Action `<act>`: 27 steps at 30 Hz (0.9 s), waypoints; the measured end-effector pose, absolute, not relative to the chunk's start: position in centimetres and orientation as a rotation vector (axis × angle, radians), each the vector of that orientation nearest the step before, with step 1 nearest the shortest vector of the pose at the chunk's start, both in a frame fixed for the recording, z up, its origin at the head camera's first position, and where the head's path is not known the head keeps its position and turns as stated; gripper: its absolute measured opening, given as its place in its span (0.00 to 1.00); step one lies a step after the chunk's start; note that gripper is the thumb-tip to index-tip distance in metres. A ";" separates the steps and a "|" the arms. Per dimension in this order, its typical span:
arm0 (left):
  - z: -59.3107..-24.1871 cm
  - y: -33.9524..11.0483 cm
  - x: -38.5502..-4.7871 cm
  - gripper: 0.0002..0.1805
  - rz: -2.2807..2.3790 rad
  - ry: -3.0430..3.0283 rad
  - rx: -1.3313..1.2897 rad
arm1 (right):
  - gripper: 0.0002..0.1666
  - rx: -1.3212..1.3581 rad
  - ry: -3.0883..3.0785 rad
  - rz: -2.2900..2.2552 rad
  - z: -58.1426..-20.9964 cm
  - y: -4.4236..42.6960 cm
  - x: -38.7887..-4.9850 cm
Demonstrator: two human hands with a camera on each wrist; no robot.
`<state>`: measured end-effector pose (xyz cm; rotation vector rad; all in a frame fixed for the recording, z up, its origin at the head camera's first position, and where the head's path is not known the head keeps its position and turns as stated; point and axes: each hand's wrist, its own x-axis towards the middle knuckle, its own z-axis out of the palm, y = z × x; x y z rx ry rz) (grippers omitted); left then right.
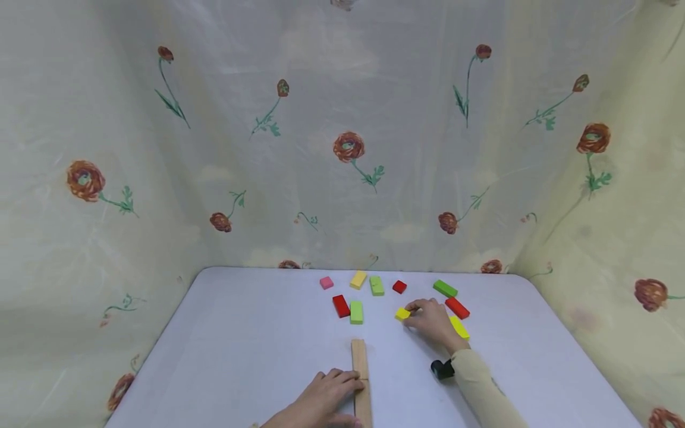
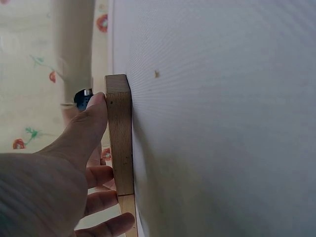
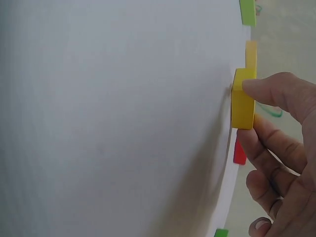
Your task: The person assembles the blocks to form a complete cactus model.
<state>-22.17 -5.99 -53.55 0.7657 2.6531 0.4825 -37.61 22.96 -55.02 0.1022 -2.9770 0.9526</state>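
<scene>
My right hand [image 1: 430,324] pinches a small yellow block [image 3: 243,101] between thumb and fingers at the right-middle of the table. In the right wrist view the thumb lies on the block's near face and the fingers are behind and below it. Two plain wooden blocks [image 1: 360,359] lie end to end in a line running away from the front edge. On their left side rests my left hand [image 1: 326,398], its fingertips touching the wood near the seam. In the left wrist view the thumb touches one wooden block [image 2: 120,143] close to its end, with the fingers spread along it.
Past the hands lie a red block [image 1: 341,306], a light green block [image 1: 356,312], a pink block [image 1: 326,283] and several others. A longer yellow block [image 1: 459,327], a red block [image 1: 457,307] and a green block [image 1: 445,288] lie near the right hand. Flowered cloth [image 1: 342,196] surrounds the white table [image 1: 241,345].
</scene>
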 end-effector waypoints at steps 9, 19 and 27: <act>-53.5 -6.1 -22.0 0.34 0.474 2.646 0.781 | 0.15 0.285 -2.972 0.975 -54.6 19.8 -36.9; -53.5 -6.1 -22.2 0.35 0.438 2.651 0.790 | 0.15 0.555 -3.005 0.885 -54.5 15.5 -35.9; -53.4 -6.1 -22.2 0.35 0.435 2.653 0.801 | 0.15 0.597 -3.012 0.951 -54.6 14.7 -35.8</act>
